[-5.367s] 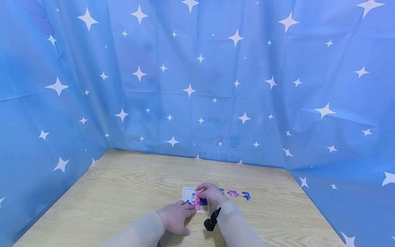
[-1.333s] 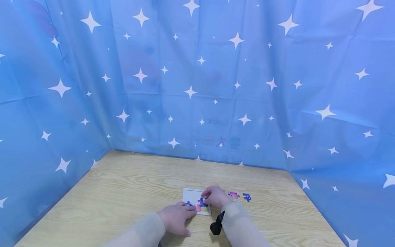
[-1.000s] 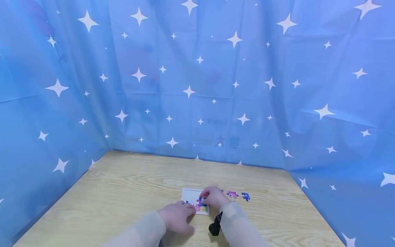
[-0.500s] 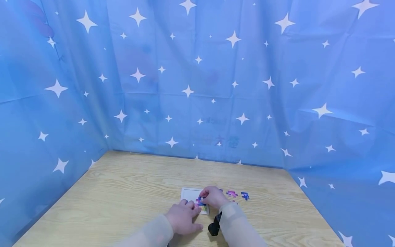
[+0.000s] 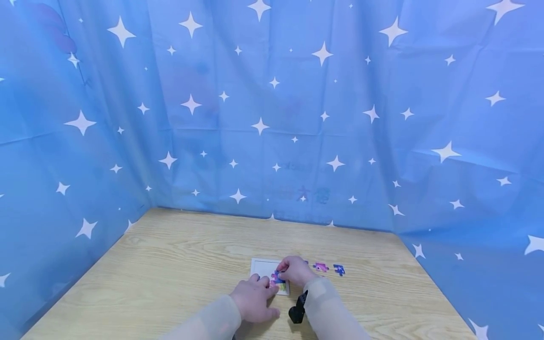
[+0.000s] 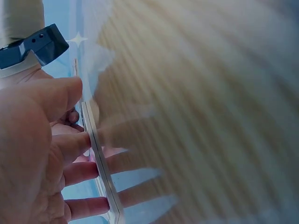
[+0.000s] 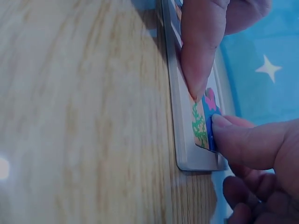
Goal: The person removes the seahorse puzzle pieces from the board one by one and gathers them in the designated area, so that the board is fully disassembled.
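On the table lies a white-rimmed jigsaw tray (image 5: 258,261), partly filled with pink, blue and green-yellow pieces at its lower right. My left hand (image 5: 255,300) rests over the tray's near side, its fingertips touching the pieces and the near edge. In the left wrist view those fingers (image 6: 77,173) reach out fairly straight over the tray. At the tray's right edge my right hand (image 5: 296,271) pinches a blue puzzle piece (image 7: 211,127) between thumb and index finger. That piece sits beside one with green seaweed (image 7: 198,123). My left hand hides the tray's lower left.
Right of the tray lie a loose pink puzzle piece (image 5: 320,267) and a blue one (image 5: 339,269); a further piece shows partly behind my right hand. A black wrist camera (image 5: 297,309) hangs under my right wrist. A starry blue curtain (image 5: 272,141) stands behind the table.
Since the earliest frame, the pink piece under my right hand has settled into the tray, and that hand has shifted right to the blue piece. My left hand has slid right along the tray.
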{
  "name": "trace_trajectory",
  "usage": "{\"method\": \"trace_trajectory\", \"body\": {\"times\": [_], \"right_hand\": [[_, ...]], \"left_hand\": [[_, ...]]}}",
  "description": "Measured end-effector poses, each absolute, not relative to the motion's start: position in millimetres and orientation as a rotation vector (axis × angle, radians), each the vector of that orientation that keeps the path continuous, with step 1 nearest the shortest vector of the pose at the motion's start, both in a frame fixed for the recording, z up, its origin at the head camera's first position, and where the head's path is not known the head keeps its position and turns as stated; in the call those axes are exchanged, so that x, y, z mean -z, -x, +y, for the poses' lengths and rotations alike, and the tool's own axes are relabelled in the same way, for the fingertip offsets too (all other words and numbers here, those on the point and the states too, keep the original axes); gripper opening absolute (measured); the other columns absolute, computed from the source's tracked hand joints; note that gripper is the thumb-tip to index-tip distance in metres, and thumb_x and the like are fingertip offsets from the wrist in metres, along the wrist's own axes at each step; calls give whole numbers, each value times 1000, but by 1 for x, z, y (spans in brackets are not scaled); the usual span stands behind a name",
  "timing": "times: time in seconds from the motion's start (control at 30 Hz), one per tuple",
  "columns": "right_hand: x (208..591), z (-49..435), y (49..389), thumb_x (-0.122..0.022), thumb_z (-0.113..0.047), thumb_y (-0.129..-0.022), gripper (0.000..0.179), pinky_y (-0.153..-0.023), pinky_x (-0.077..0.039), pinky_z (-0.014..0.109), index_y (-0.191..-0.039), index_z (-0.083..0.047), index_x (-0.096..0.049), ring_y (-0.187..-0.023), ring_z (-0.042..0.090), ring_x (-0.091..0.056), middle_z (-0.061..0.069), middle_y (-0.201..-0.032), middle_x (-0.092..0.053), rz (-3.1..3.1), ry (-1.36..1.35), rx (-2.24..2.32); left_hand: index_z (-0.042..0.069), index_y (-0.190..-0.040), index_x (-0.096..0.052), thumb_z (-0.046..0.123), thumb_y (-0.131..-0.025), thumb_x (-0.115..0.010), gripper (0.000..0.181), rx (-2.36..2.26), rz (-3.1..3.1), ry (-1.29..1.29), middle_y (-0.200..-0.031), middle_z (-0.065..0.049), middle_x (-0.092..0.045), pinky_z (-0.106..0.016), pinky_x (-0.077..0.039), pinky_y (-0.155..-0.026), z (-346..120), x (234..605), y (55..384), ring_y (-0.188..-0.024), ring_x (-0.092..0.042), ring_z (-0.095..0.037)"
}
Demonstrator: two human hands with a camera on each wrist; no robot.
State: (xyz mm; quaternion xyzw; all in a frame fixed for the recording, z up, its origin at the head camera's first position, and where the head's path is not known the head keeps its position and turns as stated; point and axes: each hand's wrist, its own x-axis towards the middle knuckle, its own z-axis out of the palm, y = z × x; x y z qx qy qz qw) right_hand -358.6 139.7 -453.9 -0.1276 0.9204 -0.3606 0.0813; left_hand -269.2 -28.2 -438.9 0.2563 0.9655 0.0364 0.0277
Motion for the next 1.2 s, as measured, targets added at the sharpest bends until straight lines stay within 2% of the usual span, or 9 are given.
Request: {"method": "trace_trajectory", "body": {"times": [0.2,0.73,0.87,1.03,1.2], "right_hand": [[454,141,358,-73,-3,-81,9,-68,-43,32,-85,-10,-70,-75,17,-53,0,-79,-59,2752,376,1107],[454,146,359,-70,-6,-85,6,-73,-42,34,-88,-12,-71,-80,17,-54,-1,-84,-61,2726,301,1158],[451,148,358,-70,-8,-86,6,-68,-41,32,-89,-12,-72,-78,18,-53,0,-86,-62,2708,290,1194],[450,150,357,-70,-12,-87,4,-63,-39,31,-90,-14,-72,-76,19,-51,1,-88,-61,2690,278,1211],[452,156,360,-71,-15,-87,6,-69,-41,34,-93,-14,-73,-84,19,-53,1,-93,-62,2659,251,1279]], "left_hand": [[30,-138,-53,66,-83,-55,66,-112,2983,-785,-121,4,-53,-37,-48,-73,-28,440,270,-97,-46,-15],[31,-136,-56,64,-83,-57,63,-131,2974,-791,-116,5,-54,-34,-48,-70,-30,441,272,-95,-46,-14],[30,-136,-56,63,-83,-58,63,-123,2977,-789,-117,5,-54,-35,-49,-71,-31,441,272,-97,-46,-15],[30,-136,-56,62,-82,-58,63,-130,2967,-794,-109,7,-52,-31,-46,-68,-31,441,273,-92,-44,-12],[29,-137,-56,62,-82,-58,64,-127,2971,-812,-109,7,-53,-31,-47,-69,-31,440,273,-93,-45,-13]]}}
